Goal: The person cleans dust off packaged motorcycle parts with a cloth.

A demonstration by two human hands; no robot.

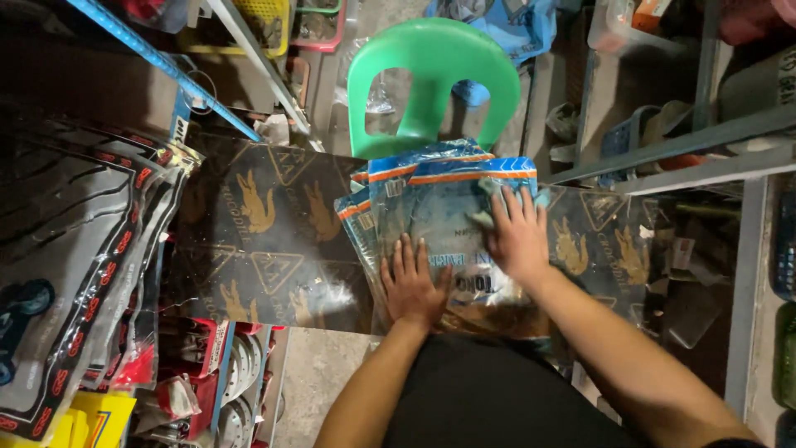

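Note:
A stack of clear plastic packets (439,203) with blue and orange top bands lies on a dark board printed with gold animal figures (265,236). My left hand (412,282) presses flat on the lower left of the top packet, fingers spread. My right hand (519,236) lies flat on the packet's right side, pressing a small pale cloth (497,192) under its fingertips. What is inside the packets is hard to make out.
A green plastic chair (431,79) stands just behind the board. Hanging tyres in black and red plastic wrap (79,249) crowd the left. Metal shelf rails (688,153) with boxes run along the right. Red packaged parts (207,373) sit low on the left.

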